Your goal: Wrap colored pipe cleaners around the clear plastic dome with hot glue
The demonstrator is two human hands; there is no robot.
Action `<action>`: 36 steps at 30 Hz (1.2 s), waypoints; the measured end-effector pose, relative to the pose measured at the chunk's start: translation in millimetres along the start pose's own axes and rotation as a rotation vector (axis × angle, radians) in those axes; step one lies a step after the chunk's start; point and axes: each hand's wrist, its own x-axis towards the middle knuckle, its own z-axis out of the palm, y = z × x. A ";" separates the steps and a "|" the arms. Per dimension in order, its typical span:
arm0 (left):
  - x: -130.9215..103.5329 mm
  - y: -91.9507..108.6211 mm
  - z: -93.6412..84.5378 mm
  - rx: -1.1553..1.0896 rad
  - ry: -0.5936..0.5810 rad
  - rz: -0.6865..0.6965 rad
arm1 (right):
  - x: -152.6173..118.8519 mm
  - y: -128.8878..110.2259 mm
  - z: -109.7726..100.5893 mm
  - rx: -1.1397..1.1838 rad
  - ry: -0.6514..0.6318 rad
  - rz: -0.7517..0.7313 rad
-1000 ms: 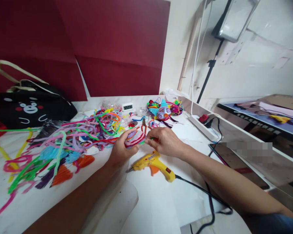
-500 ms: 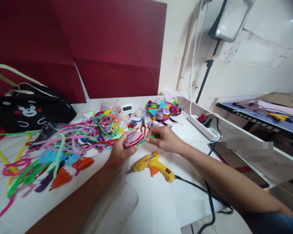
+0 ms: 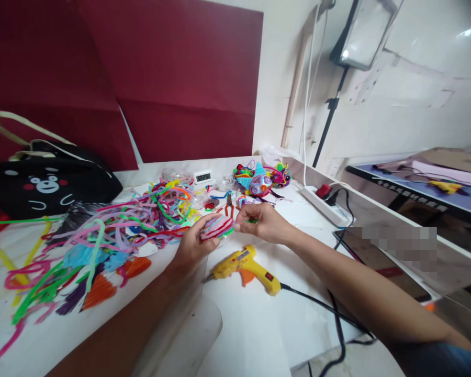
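My left hand [image 3: 194,242] is closed around a rounded craft piece [image 3: 216,226] wrapped in pink, red, lilac and green pipe cleaner. At its right side, my right hand [image 3: 264,224] pinches a green pipe cleaner [image 3: 253,221], partly hidden by the fingers. Below both hands a yellow hot glue gun [image 3: 245,266] lies on the white table, its nozzle to the left. Just behind the craft piece rest orange-handled pliers [image 3: 229,206].
A tangled heap of pipe cleaners [image 3: 141,214] spreads over the left of the table. Finished colourful craft figures [image 3: 259,180] stand at the back by a digital timer [image 3: 203,177]. On the right are a power strip [image 3: 326,205], a phone-like dark screen [image 3: 392,277] and black cables. A black bag [image 3: 51,180] sits far left.
The craft piece has turned slightly in my left hand, with more green edge showing. My right hand stays pinched close to its right side. The view has shifted a little.
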 end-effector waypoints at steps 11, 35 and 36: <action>0.1 -4.4 -2.3 0.003 -0.078 0.020 | 0.5 7.2 2.8 0.261 -0.046 0.158; -1.5 -6.3 -3.6 -0.105 -0.140 -0.059 | -3.2 6.5 -0.5 0.296 -0.068 0.170; -1.5 -7.2 -3.8 -0.116 -0.139 -0.062 | -3.4 6.2 -0.6 0.292 -0.067 0.172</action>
